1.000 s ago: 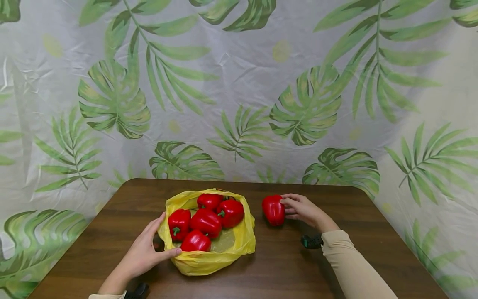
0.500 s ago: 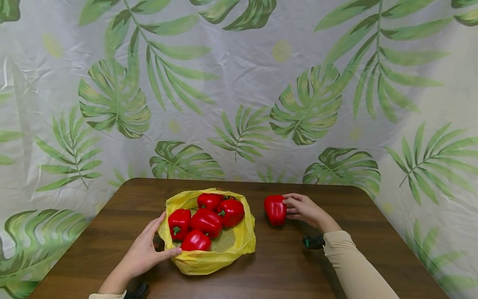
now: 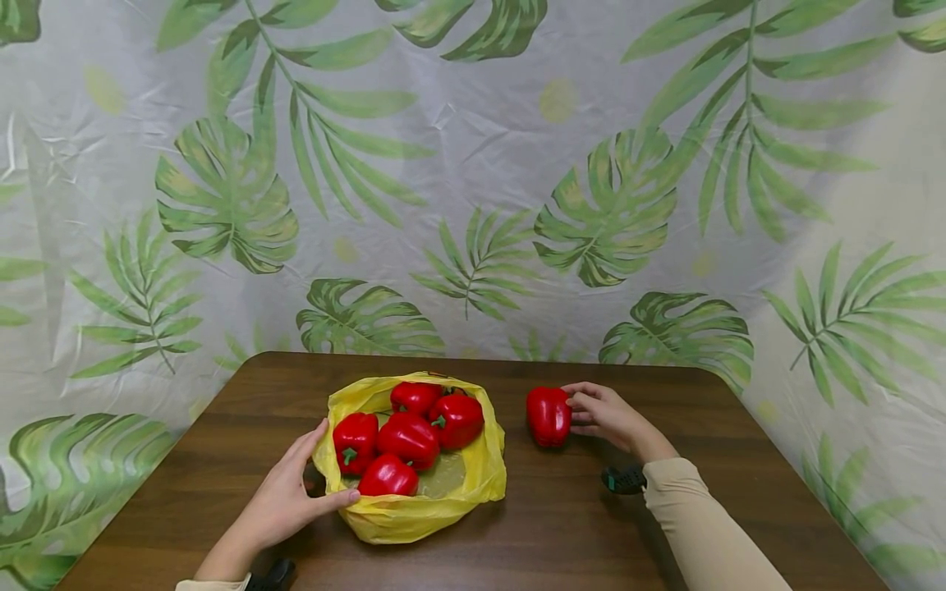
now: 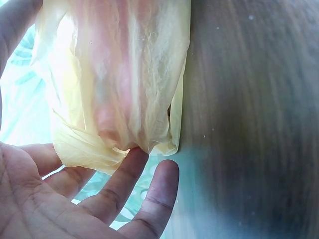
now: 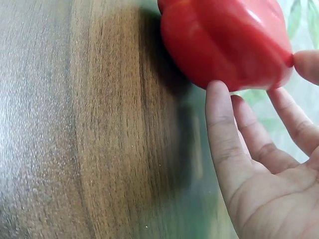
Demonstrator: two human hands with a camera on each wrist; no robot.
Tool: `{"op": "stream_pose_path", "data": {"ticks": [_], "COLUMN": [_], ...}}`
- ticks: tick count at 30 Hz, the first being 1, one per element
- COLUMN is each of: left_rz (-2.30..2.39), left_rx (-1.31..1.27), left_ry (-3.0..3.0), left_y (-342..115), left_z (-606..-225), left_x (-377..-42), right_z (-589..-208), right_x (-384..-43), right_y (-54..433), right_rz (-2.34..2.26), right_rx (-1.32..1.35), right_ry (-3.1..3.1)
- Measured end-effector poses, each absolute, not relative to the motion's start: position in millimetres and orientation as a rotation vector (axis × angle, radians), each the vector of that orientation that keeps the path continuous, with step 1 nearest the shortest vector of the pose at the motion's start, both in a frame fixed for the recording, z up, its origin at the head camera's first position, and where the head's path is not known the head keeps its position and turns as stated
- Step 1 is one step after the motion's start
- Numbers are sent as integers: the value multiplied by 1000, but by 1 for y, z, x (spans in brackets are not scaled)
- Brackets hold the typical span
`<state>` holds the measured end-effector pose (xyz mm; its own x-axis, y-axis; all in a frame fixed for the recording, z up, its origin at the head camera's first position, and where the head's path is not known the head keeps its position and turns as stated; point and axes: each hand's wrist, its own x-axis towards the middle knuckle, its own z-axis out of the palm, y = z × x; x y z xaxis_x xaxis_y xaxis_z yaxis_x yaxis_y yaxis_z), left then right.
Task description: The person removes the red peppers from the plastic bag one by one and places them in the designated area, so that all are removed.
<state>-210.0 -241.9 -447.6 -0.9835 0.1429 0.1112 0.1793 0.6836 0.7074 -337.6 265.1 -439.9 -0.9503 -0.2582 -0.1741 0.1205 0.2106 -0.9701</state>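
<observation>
Several red bell peppers [image 3: 407, 441] lie together inside an open yellow plastic bag [image 3: 484, 468], its rim turned outward. My left hand [image 3: 277, 501] rests against the bag's left side, thumb across the front rim. In the left wrist view its fairly straight fingers [image 4: 122, 179] touch the thin plastic, red showing through. To the right of the bag, my right hand [image 3: 609, 421] holds another bell pepper [image 3: 548, 417] by its right side. The right wrist view shows fingertips and thumb on the glossy pepper [image 5: 224, 45], whose far side is hidden.
Everything stands on a dark wooden table [image 3: 532, 533] with rounded far corners. Behind it hangs a grey leaf-print sheet [image 3: 473, 164]. A dark strap [image 3: 622, 479] sits at my right wrist, another strap [image 3: 272, 574] at the left.
My right hand and the bell pepper it holds have shifted slightly to the right. The left hand, the bag and the peppers inside have stayed put.
</observation>
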Motion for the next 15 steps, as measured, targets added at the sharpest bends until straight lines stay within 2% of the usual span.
{"op": "stream_pose_path", "data": {"ticks": [15], "left_rz": [-1185], "left_rx": [-269], "left_ry": [-2848], "left_y": [-242], "left_z": [-448], "left_x": [-209], "right_z": [-440], "right_x": [-338], "right_y": [268], "right_rz": [-1774], "right_rx": [-123], "right_ry": [2227]}}
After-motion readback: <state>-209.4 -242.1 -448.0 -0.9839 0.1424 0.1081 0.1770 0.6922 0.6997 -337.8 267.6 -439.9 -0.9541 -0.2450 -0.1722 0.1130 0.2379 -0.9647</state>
